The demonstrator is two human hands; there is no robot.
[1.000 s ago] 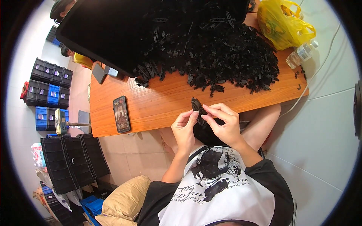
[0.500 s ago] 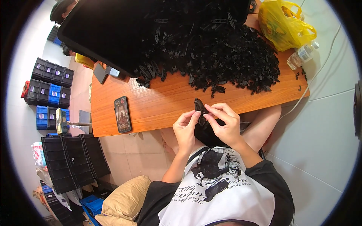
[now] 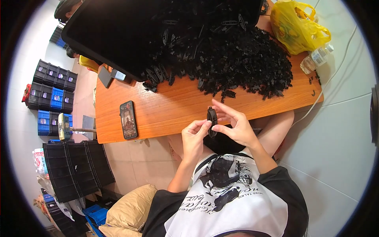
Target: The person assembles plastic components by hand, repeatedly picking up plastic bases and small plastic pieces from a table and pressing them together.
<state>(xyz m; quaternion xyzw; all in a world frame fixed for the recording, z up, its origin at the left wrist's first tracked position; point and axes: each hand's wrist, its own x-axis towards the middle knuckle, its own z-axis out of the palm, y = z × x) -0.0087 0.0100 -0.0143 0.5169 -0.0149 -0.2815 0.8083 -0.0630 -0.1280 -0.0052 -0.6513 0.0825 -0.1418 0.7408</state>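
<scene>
A small, long black plastic piece (image 3: 212,117) with rounded ends stands nearly upright just off the table's near edge. My left hand (image 3: 193,136) pinches its lower half between thumb and fingers. On the piece's other side is my right hand (image 3: 237,128), its thumb tip against or very close to the piece and its fingers stretched out and apart beyond it. Farther away, a large heap of small black plastic parts (image 3: 252,67) covers the table. Several longer oval black pieces (image 3: 158,73) lie along the heap's near left side.
A big black bin (image 3: 102,43) leans over the wooden table (image 3: 173,106). A phone (image 3: 128,120) lies at the left. On the right are a yellow plastic bag (image 3: 296,27) and a clear bottle (image 3: 316,58). Black and blue crates (image 3: 51,96) stand along the left wall.
My right fingers have opened away from the black piece and spread out. The piece has turned slightly in my left hand and moved a little to the right.
</scene>
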